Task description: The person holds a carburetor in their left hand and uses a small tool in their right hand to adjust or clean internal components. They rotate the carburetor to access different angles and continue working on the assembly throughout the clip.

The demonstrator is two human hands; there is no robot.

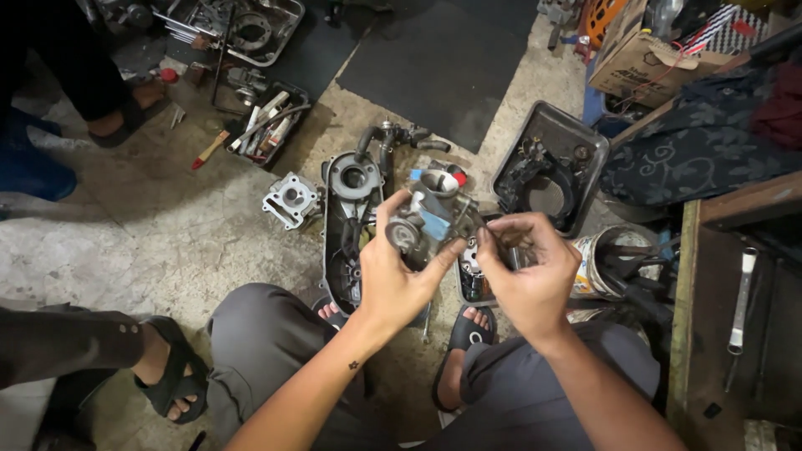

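My left hand [399, 280] grips a grey metal carburettor [430, 217] from below and holds it up in front of me, above the floor. My right hand [528, 271] is at the carburettor's right side, with fingers curled around a small dark part that I cannot make out. Below the carburettor an engine crankcase half [347, 213] lies on the concrete floor between my knees.
A grey cylinder block [291, 199] lies left of the crankcase. A black tray [547, 167] with parts sits at the right, a tin of tools [614, 263] beside it. Trays of tools [267, 121] lie at the back left. Another person's sandalled foot [171, 376] is at my left.
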